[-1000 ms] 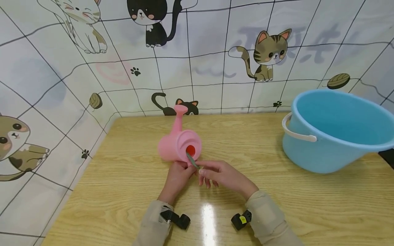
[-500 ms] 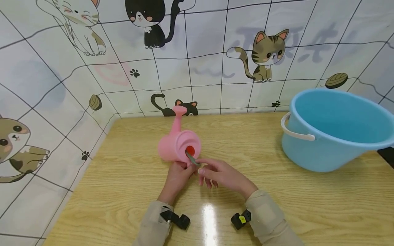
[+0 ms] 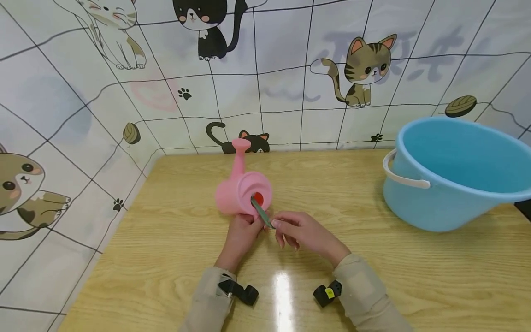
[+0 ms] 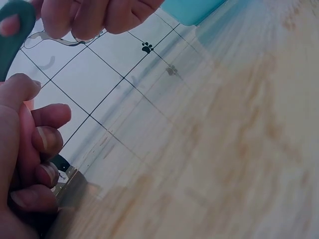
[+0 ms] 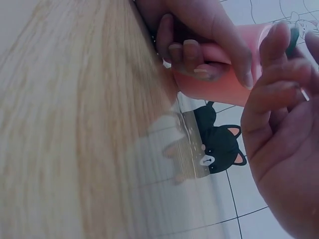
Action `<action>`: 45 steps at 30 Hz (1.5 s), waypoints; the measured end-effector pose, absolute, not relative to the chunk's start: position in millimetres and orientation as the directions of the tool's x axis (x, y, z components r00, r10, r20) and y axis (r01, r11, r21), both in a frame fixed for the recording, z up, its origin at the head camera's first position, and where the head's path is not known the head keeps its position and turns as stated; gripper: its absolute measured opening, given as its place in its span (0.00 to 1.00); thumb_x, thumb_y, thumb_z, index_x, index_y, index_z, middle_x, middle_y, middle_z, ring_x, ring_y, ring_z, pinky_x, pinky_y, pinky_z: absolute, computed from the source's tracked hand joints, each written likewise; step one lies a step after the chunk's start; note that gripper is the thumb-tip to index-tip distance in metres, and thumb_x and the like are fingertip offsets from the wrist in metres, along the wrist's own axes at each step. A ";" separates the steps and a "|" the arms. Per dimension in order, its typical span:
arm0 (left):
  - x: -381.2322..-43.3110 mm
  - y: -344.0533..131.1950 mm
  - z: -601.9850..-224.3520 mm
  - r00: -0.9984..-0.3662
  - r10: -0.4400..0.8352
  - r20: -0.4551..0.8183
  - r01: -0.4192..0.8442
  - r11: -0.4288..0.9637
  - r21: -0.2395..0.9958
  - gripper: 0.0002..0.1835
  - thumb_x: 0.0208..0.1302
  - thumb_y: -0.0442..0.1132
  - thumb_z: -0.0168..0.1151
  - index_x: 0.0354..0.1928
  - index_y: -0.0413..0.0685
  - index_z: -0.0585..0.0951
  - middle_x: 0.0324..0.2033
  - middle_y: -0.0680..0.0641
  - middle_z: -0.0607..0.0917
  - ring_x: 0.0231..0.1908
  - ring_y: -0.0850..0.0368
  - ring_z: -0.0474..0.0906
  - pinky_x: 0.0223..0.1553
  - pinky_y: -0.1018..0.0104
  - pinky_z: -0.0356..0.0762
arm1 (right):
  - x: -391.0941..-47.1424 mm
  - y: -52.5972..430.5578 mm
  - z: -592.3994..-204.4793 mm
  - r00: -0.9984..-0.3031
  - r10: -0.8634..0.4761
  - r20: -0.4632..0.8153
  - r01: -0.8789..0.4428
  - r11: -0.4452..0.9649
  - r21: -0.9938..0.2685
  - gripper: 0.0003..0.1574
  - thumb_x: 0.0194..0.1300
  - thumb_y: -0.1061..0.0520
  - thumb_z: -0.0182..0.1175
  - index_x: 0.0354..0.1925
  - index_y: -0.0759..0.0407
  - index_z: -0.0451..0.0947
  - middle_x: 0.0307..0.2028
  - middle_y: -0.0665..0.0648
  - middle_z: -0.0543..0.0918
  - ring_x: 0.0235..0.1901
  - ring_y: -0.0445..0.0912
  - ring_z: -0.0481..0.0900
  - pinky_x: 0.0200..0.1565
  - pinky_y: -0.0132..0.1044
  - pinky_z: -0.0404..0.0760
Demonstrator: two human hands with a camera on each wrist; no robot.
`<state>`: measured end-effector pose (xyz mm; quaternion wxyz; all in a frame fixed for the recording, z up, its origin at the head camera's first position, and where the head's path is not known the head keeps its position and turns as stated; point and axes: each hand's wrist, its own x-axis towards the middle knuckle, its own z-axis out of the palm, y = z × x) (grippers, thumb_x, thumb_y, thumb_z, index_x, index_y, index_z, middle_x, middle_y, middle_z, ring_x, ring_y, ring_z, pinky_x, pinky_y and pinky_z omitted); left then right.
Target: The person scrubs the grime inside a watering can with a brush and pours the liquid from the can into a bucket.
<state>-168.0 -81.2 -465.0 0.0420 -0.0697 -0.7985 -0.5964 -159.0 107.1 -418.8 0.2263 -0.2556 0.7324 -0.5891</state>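
Note:
A pink watering can rests on its side on the wooden table, spout toward the back wall and round red-lined opening facing me. My left hand grips its handle, with the fingers curled round it in the left wrist view. Out of the opening sticks a slim dark green piece with a rounded end; its inner part is hidden inside the can. My right hand pinches that outer end between thumb and fingers, just right of the left hand. The green piece also shows at the left wrist view's upper left.
A large light blue bucket with a white handle stands at the right of the wooden table. Behind and to the left rises a wall covering printed with cats and grid lines. A black item shows beside the bucket.
The right hand has moved slightly right and now pinches the green piece's end. More of the green piece shows outside the opening. The left hand keeps its hold on the can's handle.

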 end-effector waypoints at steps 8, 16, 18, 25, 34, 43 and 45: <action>-160.9 -77.6 -447.8 -0.987 0.078 0.139 0.155 0.277 0.948 0.12 0.55 0.33 0.56 0.16 0.37 0.78 0.09 0.52 0.70 0.13 0.63 0.62 0.17 0.72 0.59 | -156.7 109.1 -404.7 -0.821 -0.570 -0.043 -0.062 0.164 -0.985 0.22 0.68 0.47 0.43 0.35 0.63 0.74 0.18 0.59 0.72 0.14 0.47 0.60 0.16 0.36 0.62; -158.9 -76.6 -440.8 -0.989 0.085 0.122 0.142 0.284 0.948 0.12 0.56 0.34 0.56 0.18 0.37 0.79 0.12 0.40 0.74 0.14 0.65 0.63 0.17 0.73 0.58 | -165.1 109.8 -423.5 -0.818 -0.574 -0.015 -0.069 0.125 -0.990 0.30 0.67 0.41 0.41 0.40 0.66 0.73 0.18 0.59 0.74 0.11 0.45 0.57 0.14 0.32 0.59; -159.2 -76.7 -441.0 -0.989 0.090 0.120 0.141 0.285 0.948 0.12 0.56 0.34 0.56 0.18 0.37 0.79 0.14 0.38 0.76 0.14 0.65 0.63 0.17 0.73 0.58 | -165.2 109.2 -423.9 -0.812 -0.584 -0.004 -0.084 0.123 -0.989 0.29 0.67 0.42 0.42 0.42 0.66 0.73 0.18 0.60 0.75 0.10 0.44 0.57 0.14 0.32 0.59; -158.5 -75.8 -439.8 -0.991 0.075 0.113 0.131 0.326 0.936 0.13 0.56 0.35 0.56 0.18 0.36 0.80 0.09 0.51 0.70 0.13 0.66 0.60 0.16 0.73 0.56 | -162.2 108.0 -416.1 -0.815 -0.579 -0.010 -0.078 0.127 -0.989 0.20 0.69 0.51 0.42 0.50 0.61 0.71 0.19 0.63 0.75 0.11 0.43 0.55 0.14 0.30 0.57; -157.1 -75.7 -439.0 -0.992 0.057 0.111 0.123 0.339 0.932 0.12 0.55 0.36 0.57 0.17 0.38 0.80 0.08 0.53 0.69 0.11 0.66 0.59 0.15 0.72 0.55 | -154.4 108.1 -396.3 -0.820 -0.572 -0.019 -0.047 0.100 -0.994 0.20 0.70 0.55 0.40 0.36 0.69 0.73 0.17 0.61 0.71 0.12 0.41 0.56 0.16 0.29 0.56; -157.5 -75.8 -440.1 -0.991 0.067 0.115 0.131 0.338 0.932 0.14 0.56 0.37 0.58 0.17 0.38 0.79 0.09 0.50 0.71 0.12 0.66 0.60 0.15 0.72 0.55 | -153.4 105.7 -395.8 -0.823 -0.568 -0.017 -0.065 0.123 -0.990 0.18 0.69 0.53 0.42 0.44 0.63 0.73 0.19 0.63 0.73 0.12 0.42 0.57 0.16 0.30 0.56; -156.9 -75.7 -439.6 -0.992 0.060 0.108 0.122 0.337 0.934 0.13 0.55 0.36 0.58 0.17 0.38 0.79 0.08 0.51 0.70 0.12 0.66 0.60 0.16 0.73 0.55 | -153.7 106.4 -397.0 -0.827 -0.562 -0.014 -0.051 0.101 -0.994 0.19 0.70 0.53 0.41 0.37 0.66 0.73 0.18 0.62 0.71 0.14 0.43 0.58 0.17 0.29 0.57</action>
